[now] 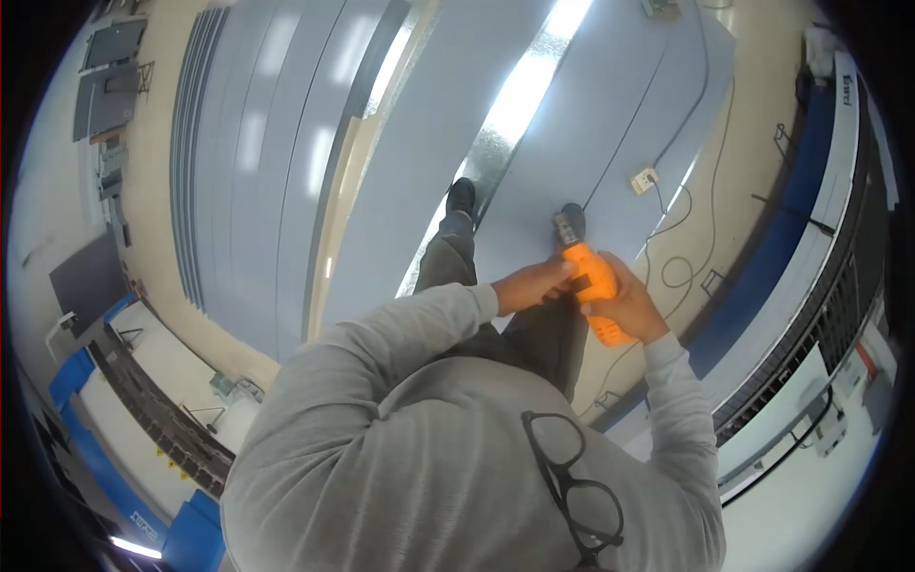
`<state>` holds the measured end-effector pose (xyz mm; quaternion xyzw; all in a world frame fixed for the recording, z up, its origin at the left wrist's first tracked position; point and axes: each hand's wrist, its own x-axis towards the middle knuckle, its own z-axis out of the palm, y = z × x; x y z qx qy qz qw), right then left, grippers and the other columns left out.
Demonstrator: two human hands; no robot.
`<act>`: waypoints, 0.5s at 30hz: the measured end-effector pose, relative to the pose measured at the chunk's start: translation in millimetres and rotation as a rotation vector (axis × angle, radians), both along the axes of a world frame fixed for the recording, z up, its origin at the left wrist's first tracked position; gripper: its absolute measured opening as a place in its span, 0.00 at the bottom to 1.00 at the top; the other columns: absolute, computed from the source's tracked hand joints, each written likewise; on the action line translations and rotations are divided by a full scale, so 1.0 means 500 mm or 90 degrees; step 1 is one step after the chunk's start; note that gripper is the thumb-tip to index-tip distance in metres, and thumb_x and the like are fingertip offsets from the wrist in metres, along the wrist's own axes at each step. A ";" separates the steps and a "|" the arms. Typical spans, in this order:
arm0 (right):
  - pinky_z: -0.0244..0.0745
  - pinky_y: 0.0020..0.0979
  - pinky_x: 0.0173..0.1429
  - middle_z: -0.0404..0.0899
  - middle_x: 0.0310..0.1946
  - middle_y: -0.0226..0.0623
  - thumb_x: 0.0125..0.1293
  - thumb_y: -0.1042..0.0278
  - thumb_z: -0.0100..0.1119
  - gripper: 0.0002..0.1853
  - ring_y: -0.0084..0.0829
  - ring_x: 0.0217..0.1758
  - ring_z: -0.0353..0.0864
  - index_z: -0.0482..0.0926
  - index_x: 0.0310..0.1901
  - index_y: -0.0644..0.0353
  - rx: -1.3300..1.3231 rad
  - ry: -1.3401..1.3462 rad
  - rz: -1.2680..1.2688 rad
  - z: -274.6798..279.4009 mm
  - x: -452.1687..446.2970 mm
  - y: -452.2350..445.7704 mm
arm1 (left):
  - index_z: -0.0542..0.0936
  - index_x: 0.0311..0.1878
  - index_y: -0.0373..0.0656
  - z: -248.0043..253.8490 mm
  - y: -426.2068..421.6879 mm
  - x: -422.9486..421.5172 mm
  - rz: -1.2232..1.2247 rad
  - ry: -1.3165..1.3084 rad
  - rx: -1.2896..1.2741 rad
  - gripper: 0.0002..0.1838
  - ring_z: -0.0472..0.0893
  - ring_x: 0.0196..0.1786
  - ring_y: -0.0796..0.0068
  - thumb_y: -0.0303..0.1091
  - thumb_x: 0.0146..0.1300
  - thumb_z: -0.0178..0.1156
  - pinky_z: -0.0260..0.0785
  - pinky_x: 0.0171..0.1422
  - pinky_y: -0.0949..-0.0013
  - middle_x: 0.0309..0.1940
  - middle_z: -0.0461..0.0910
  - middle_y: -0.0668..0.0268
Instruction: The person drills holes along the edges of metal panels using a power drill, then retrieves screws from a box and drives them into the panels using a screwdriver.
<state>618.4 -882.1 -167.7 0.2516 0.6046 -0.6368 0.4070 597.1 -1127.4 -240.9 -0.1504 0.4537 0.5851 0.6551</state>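
An orange power tool (593, 278) with a metal front end is held in front of the person's waist, that end pointing away from the body. My left hand (536, 286) is closed on the tool's left side, near its front. Around the right side and rear of its body wraps my right hand (629, 300). Below the tool are the dark trousers, with one shoe (461, 196) on the panels and the other shoe (574, 217) just past the tool's tip.
Large grey panels (400, 172) lie underfoot, with a shiny strip (510, 110) between them. A power socket block (644, 181) with cables is at the right. Long blue-and-white machines (762, 276) stand along the right and at lower left. Glasses (572, 486) hang on the sweater.
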 end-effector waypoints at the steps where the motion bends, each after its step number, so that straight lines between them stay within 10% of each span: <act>1: 0.79 0.33 0.66 0.80 0.62 0.43 0.52 0.72 0.82 0.59 0.34 0.62 0.83 0.57 0.83 0.68 -0.016 0.015 0.006 -0.031 0.002 -0.023 | 0.71 0.77 0.47 0.001 0.005 0.001 0.088 -0.087 0.002 0.40 0.80 0.67 0.60 0.72 0.80 0.48 0.68 0.76 0.55 0.70 0.78 0.59; 8: 0.71 0.33 0.75 0.75 0.70 0.47 0.57 0.54 0.82 0.60 0.37 0.74 0.76 0.55 0.84 0.66 -0.040 -0.042 0.074 -0.213 -0.037 -0.127 | 0.75 0.65 0.43 -0.188 0.014 0.041 0.664 -0.319 0.080 0.27 0.85 0.60 0.59 0.57 0.79 0.61 0.80 0.67 0.52 0.57 0.82 0.58; 12: 0.68 0.35 0.79 0.70 0.76 0.56 0.57 0.45 0.82 0.63 0.48 0.82 0.69 0.52 0.86 0.61 0.044 0.158 0.275 -0.247 -0.056 -0.149 | 0.77 0.59 0.45 -0.340 -0.017 -0.010 0.680 -0.434 0.077 0.21 0.86 0.51 0.57 0.52 0.77 0.64 0.81 0.62 0.53 0.47 0.83 0.58; 15: 0.80 0.44 0.67 0.79 0.67 0.62 0.58 0.49 0.79 0.61 0.57 0.67 0.82 0.52 0.86 0.60 0.271 0.108 0.361 -0.343 -0.011 -0.154 | 0.76 0.57 0.45 -0.470 -0.021 -0.012 0.673 -0.462 0.042 0.21 0.86 0.49 0.55 0.52 0.76 0.65 0.82 0.60 0.50 0.46 0.83 0.57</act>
